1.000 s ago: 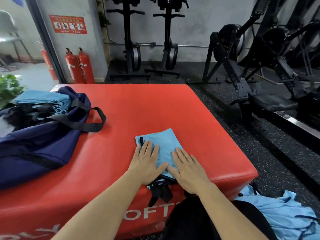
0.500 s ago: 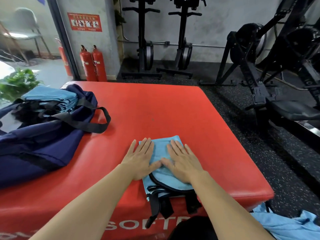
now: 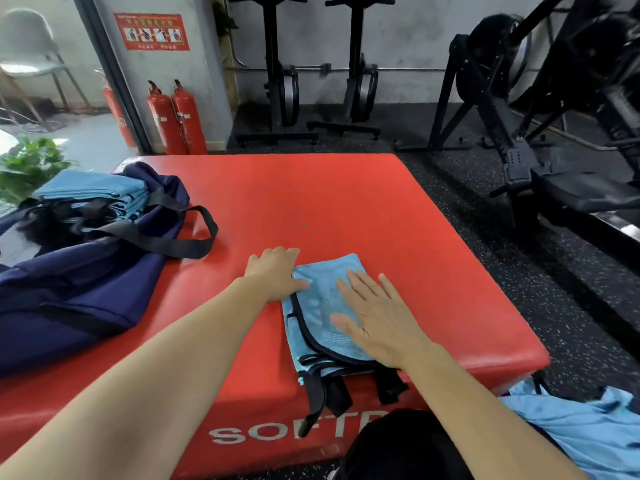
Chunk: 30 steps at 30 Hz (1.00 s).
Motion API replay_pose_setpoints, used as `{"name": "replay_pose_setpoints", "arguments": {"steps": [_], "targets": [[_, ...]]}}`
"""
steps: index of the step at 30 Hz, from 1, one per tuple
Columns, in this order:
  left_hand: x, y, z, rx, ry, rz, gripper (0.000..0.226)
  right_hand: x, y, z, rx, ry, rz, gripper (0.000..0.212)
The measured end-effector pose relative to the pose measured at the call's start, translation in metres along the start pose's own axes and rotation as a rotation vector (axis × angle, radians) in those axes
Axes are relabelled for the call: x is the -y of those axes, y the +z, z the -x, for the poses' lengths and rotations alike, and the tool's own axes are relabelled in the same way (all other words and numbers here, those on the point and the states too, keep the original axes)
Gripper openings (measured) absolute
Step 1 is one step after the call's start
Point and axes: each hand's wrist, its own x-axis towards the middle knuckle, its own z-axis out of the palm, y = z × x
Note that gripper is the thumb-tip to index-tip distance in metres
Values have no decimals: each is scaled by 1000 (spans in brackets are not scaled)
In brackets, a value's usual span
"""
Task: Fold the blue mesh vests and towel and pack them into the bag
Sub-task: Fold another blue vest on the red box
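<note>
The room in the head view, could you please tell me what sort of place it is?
Most likely a gym: black exercise machines stand along the far wall, the floor is speckled rubber, and the work surface is a red padded box.

The right hand (image 3: 375, 322) lies flat on the folded blue vest (image 3: 320, 308); the left hand (image 3: 273, 273) touches its edge.

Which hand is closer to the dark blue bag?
Left. The left hand rests at the edge of the folded vest that faces the bag; the right hand lies flat on the vest, farther away.
</note>
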Motion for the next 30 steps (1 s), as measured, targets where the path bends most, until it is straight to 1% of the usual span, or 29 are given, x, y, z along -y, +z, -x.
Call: {"name": "replay_pose_setpoints", "arguments": {"steps": [2, 4, 5, 7, 11, 12, 14, 16, 17, 20, 21, 22, 24, 26, 28, 29, 30], "targets": [[-2, -5, -6, 40, -50, 67, 59, -1, 0, 13, -43, -34, 43, 95], [-5, -10, -9, 97, -81, 118, 35, -6, 5, 24, -91, -48, 59, 96], [-7, -12, -11, 120, -88, 132, 27, -8, 8, 29, -99, -48, 68, 91], [-7, -13, -14, 140, -82, 190, 24, -13, 16, 37, -89, -24, 69, 83], [-5, -15, -19, 99, -17, 442, 17, -10, 25, 41, -59, 29, 29, 87], [-6, -19, -20, 61, -6, 483, 17, -10, 25, 39, -30, 48, 19, 90], [-9, -30, -23, -26, 9, 534, 14, -10, 23, 29, 30, 89, -2, 102], [-15, -42, -26, -88, 29, 564, 19, -13, 23, 16, 33, 114, 0, 114], [-18, -47, -26, -109, 47, 556, 21, -13, 22, 10, 35, 127, 1, 115], [-28, -54, -12, -123, 133, 504, 19, -10, 19, 1, 42, 144, -64, 106], [-30, -53, -4, -119, 163, 509, 17, -11, 18, 2, 45, 150, -100, 99], [-32, -50, 6, -118, 193, 518, 15, -13, 18, 3, 25, 156, -143, 87], [-33, -41, 26, -122, 252, 511, 19, -23, 21, 7, -124, 186, -254, 57], [-32, -29, 45, -104, 310, 435, 28, -31, 21, 12, -301, 273, -418, 36], [-31, -14, 60, -67, 348, 328, 39, -32, 16, 15, -399, 349, -551, 32], [-31, -7, 65, -62, 361, 289, 42, -31, 13, 16, -424, 377, -582, 35], [-30, 0, 69, -69, 376, 254, 43, -29, 9, 17, -424, 407, -597, 44]]}}
